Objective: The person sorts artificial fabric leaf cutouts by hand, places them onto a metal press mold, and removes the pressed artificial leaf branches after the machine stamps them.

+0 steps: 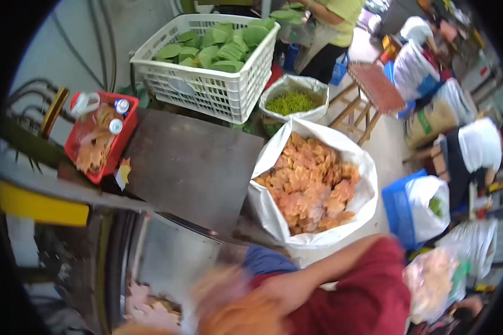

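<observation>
The right hand (285, 290), at the end of a bare forearm, reaches in from the lower right; its fingers are against or just above a smeared orange bundle (243, 319) at the bottom edge. What seems to be the left hand (219, 287) is a blur on the bundle's upper left side. Motion hides the fingers of both, so I cannot tell whether they are spread or closed on the bundle. Left of it, pinkish leaf-shaped pieces (145, 307) lie on the metal surface (176, 254). Beyond the hands, a white sack (257, 204) stands open, full of orange leaf-shaped pieces (313, 184).

A brown sack (419, 128) at the right bears green printing, too small to read. The white crate (240, 92) has a pale oval patch (180, 86) on its side; any lettering there is illegible.
</observation>
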